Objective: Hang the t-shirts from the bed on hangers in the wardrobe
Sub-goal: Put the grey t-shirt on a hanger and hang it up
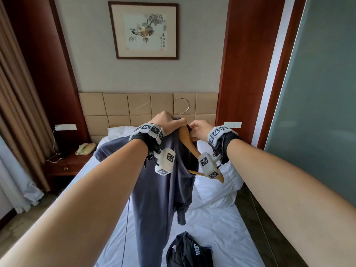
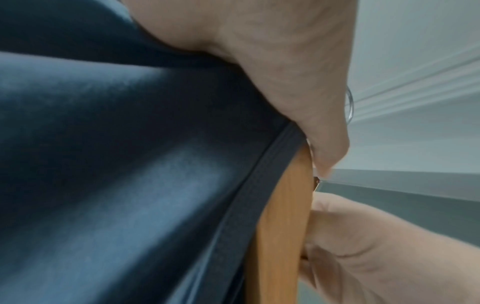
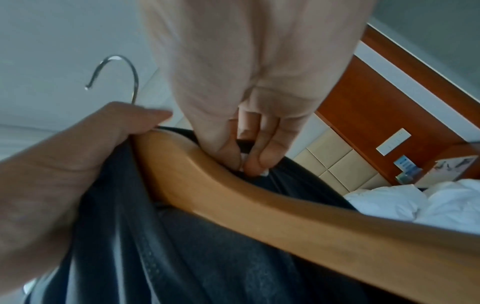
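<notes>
A grey-blue t-shirt [image 1: 154,199] hangs in the air over the bed, half draped on a wooden hanger [image 1: 189,149] with a metal hook [image 1: 184,106]. My left hand [image 1: 169,123] grips the hanger's top together with the shirt's shoulder. My right hand [image 1: 198,130] pinches the shirt's collar [image 3: 249,162] behind the hanger's arm [image 3: 233,197]. The hanger's right arm sticks out bare from the shirt. In the left wrist view the shirt [image 2: 116,164] fills the frame beside the hanger [image 2: 280,226]. A second dark t-shirt [image 1: 189,251] with white lettering lies crumpled on the bed.
The bed [image 1: 212,228] with a white sheet runs ahead to a padded headboard [image 1: 134,106], with pillows [image 1: 217,189] at its right. A nightstand [image 1: 65,166] with a telephone [image 1: 84,148] stands at the left. A glass partition [image 1: 317,93] lines the right side.
</notes>
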A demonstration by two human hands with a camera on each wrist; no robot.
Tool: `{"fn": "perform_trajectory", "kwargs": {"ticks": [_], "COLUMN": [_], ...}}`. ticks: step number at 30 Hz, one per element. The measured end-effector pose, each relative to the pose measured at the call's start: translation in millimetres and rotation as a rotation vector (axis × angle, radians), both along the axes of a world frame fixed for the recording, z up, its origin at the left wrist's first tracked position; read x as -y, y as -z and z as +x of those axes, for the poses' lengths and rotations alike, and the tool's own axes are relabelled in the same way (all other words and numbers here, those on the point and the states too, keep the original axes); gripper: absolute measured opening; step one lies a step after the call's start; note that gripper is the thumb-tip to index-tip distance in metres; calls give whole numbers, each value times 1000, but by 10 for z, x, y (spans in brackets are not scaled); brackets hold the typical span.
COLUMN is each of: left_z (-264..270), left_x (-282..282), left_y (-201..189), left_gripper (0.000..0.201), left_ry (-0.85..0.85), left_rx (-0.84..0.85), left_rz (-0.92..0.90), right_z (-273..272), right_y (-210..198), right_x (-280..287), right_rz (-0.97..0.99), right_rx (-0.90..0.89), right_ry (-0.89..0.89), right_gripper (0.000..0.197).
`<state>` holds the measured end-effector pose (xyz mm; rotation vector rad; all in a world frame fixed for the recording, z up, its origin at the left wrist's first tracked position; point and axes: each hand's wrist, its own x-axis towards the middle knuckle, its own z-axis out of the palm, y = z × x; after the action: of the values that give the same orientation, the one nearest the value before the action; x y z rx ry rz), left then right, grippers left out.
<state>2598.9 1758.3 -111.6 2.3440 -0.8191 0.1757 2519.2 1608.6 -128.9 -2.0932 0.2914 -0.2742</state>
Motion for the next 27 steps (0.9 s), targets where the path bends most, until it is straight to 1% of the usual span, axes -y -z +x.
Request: {"fn": "perform_trajectory", "kwargs": {"ticks": [1,3,4,5,6,8,10,11,14,15,18,21,22,23,25,27], "left_z": [-15,-53,-69,-86,-104,-137,-169,-177,-168,-168,-184,-182,-180,-180,-183,-192], "left_x": [-2,-7,-6,-5,-7,-24,-53,-66,-92,-101,-151,-193,-200,-201,-188,-169], "left_y": [4,4,0,-7,-13,-20,-36,-47,-101,-127,-210,-241,-241,-242,-247,-253], "left_gripper": [50,64,71,73,71,56,40,37,44,46,45,41,40,40,41,42], "left_ry": [-8,-9,-19,-36,-49,-63,-55,-53,-70,-75,-100,-144,-160,-175,-194,-197], "left_rx": [7,16,25,36,52,77,96,101,123,133,173,210,217,224,246,255], "left_rz": [13,26,23,19,18,18,-8,-30,-96,-109,-122,-141,-154,-166,-185,-194], "right_z": [24,75,86,88,98,98,82,60,-45,-79,-159,-232,-229,-220,-198,-228], "right_y": [2,12,9,3,-6,-9,-2,8,62,93,157,176,202,213,246,193], "right_x": [-16,-25,-28,-37,-49,-66,-80,-73,18,61,181,262,303,351,486,502], "right_rz": [-107,-313,-391,-422,-437,-458,-466,-486,-555,-571,-597,-685,-688,-642,-520,-511], "right_rx": [-3,-25,-35,-38,-45,-90,-180,-213,-270,-291,-349,-466,-500,-499,-420,-479], "right_ry": [19,81,108,133,155,172,153,138,189,218,305,289,285,277,281,290], "right_gripper": [28,27,25,24,24,22,18,21,33,34,26,24,22,23,34,38]}}
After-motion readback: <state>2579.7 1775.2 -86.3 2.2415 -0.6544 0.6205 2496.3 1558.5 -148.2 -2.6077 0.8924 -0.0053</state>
